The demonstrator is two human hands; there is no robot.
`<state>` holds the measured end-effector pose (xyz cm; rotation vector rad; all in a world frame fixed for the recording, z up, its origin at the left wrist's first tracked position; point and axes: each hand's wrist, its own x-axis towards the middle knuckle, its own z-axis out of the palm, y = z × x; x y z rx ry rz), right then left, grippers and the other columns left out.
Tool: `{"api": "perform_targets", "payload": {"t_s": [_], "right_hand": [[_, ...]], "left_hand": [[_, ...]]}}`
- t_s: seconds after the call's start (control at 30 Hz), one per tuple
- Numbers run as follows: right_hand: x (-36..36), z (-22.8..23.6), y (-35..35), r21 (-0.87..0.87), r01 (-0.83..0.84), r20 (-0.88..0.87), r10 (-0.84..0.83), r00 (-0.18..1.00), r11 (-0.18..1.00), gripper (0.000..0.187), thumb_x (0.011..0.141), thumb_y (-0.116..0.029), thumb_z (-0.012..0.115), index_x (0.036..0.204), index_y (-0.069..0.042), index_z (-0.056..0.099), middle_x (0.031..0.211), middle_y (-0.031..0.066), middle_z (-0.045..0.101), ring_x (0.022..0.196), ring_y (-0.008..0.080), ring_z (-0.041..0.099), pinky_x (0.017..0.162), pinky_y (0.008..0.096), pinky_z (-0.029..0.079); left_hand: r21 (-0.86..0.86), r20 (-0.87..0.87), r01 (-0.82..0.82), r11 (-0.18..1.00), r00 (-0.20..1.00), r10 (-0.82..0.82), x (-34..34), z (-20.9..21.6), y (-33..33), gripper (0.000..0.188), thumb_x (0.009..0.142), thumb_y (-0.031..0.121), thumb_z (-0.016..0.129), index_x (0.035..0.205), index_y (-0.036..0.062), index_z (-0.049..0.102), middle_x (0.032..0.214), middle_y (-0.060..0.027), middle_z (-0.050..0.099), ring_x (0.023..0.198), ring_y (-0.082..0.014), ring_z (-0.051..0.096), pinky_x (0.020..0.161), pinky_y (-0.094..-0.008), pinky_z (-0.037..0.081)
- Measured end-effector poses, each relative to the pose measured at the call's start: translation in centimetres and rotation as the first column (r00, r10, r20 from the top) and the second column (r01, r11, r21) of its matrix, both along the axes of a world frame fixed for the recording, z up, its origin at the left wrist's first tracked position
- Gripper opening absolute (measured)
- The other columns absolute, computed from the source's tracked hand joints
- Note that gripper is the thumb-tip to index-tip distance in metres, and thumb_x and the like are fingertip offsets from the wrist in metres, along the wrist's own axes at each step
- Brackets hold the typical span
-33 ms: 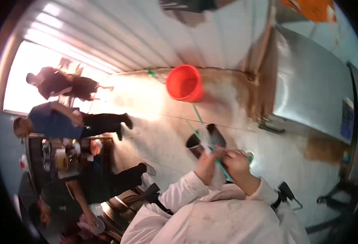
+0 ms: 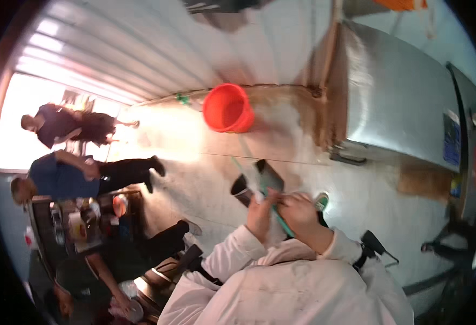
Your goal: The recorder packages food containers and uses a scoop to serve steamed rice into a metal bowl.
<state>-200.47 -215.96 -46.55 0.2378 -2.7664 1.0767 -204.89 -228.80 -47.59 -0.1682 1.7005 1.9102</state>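
My left hand [image 2: 258,218] and my right hand [image 2: 300,214] are close together in front of my body, fingers bent inward. Between them runs a thin green stick [image 2: 283,222], like a straw, slanting down toward the right hand. Both hands grip it, with cloudy clear plastic [image 2: 277,234] around it. A second pale green length [image 2: 234,160] sticks out beyond the left fingers, blurred. Just past the fingertips two dark cylinders [image 2: 270,175] [image 2: 240,187] appear, cup-like; I cannot tell what they rest on.
A red bucket [image 2: 245,115] stands on the floor by the ribbed wall. To the right is a large metal cabinet [image 2: 400,97] with a dark handle. At the left, several people are near a cluttered dark shelf [image 2: 78,216]. My green shoe [image 2: 321,201] shows beside the right hand.
The whole view has shifted, so the bucket, cabinet and hands appear further left. The green stick shows less beyond my fingers and its far end is blurred. Both hands keep their grip.
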Motion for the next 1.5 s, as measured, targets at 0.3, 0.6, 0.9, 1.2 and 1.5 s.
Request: {"api": "perform_targets", "payload": {"t_s": [0.3,0.6,0.9,1.2,1.5], "right_hand": [[0.7,1.0,8.1,-0.181,0.385,-0.143,-0.411,0.9,0.905,0.027,0.065,-0.022,0.062,0.089,-0.009,0.059,0.096,0.0051,0.056,0.084,0.0201,0.052,0.07,0.032,0.042],[0.1,-1.2,10.5,0.044,0.208,-0.226,-0.193,0.955,0.977,0.015,0.064,-0.023,0.063,0.073,-0.013,0.058,0.07,-0.0016,0.05,0.065,0.0171,0.052,0.06,0.0306,0.039],[0.7,-0.9,9.7,-0.143,0.29,-0.151,-0.31,0.939,0.946,0.012,0.07,-0.016,0.062,0.08,-0.011,0.058,0.078,0.0022,0.055,0.063,0.0178,0.054,0.059,0.0285,0.043],[1.9,-32.4,22.9,-0.015,0.935,0.987,-0.156,-0.043,-0.354,0.027,0.071,-0.026,0.063,0.094,-0.013,0.056,0.086,0.0031,0.055,0.074,0.0154,0.045,0.061,0.0331,0.037],[-0.2,-35.8,23.3,-0.653,0.615,0.667,-0.72,0.19,-0.442,0.024,0.065,-0.006,0.059,0.087,-0.003,0.049,0.071,0.006,0.053,0.061,0.0193,0.052,0.059,0.0282,0.042]], "left_hand": [[-0.437,-0.003,0.35,0.828,0.921,-0.391,-6.6,4.1,0.9,0.011,0.08,0.012,0.056,0.083,0.0022,0.055,0.074,0.0011,0.055,0.067,-0.0063,0.047,0.058,-0.0218,0.039],[-0.383,-0.042,0.638,0.668,0.71,-0.703,-7.0,4.7,3.0,0.033,0.071,-0.007,0.049,0.104,-0.0014,0.047,0.079,-0.0076,0.057,0.068,-0.0145,0.057,0.062,-0.0251,0.046],[-0.553,-0.359,0.245,0.797,0.792,-0.493,-8.2,1.4,4.1,0.028,0.068,-0.009,0.046,0.095,-0.0031,0.053,0.086,-0.0128,0.06,0.079,-0.0209,0.058,0.067,-0.0297,0.046],[-0.651,-0.216,0.213,0.728,0.868,-0.447,-6.5,0.1,1.0,0.024,0.078,0.023,0.053,0.08,-0.0005,0.049,0.06,-0.0007,0.045,0.054,-0.0089,0.041,0.047,-0.0236,0.033],[-0.554,-0.117,0.235,0.799,0.928,-0.354,-2.6,-0.3,1.3,0.035,0.082,0.033,0.043,0.084,-0.001,0.05,0.064,-0.0034,0.047,0.055,-0.0112,0.04,0.05,-0.0236,0.032]]}}
